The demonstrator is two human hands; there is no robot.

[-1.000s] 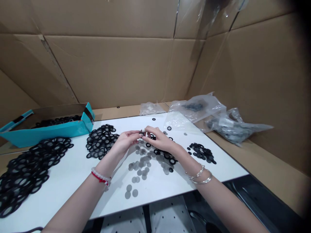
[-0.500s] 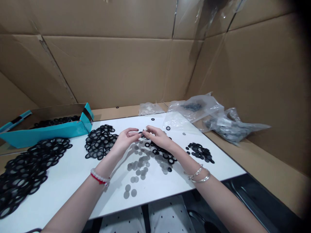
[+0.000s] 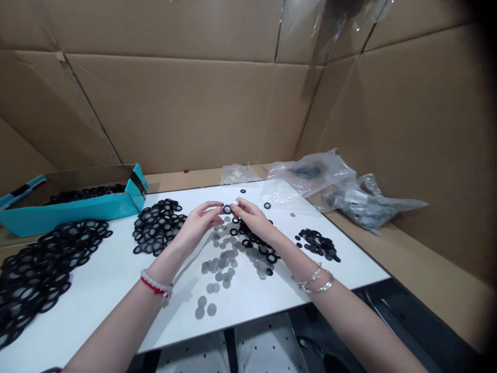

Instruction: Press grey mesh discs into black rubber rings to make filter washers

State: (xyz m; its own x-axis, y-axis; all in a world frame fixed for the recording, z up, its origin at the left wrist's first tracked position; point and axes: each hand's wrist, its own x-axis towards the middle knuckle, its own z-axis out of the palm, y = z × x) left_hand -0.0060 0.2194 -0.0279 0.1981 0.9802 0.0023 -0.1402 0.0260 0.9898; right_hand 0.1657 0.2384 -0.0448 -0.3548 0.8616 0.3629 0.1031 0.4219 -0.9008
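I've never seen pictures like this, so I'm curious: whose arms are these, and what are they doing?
These pictures come from a camera worn on a person's head, so you see what they see. Those are their own left hand and right hand. Their fingertips pinch a small black ring. On the white table lie grey mesh discs and piles of black rings with mesh centres. A teal box holds more black rings.

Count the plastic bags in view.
3: a small bag at the far edge of the white table, a bag of black rings to its right, and a bulging bag further right. Others may be hidden.
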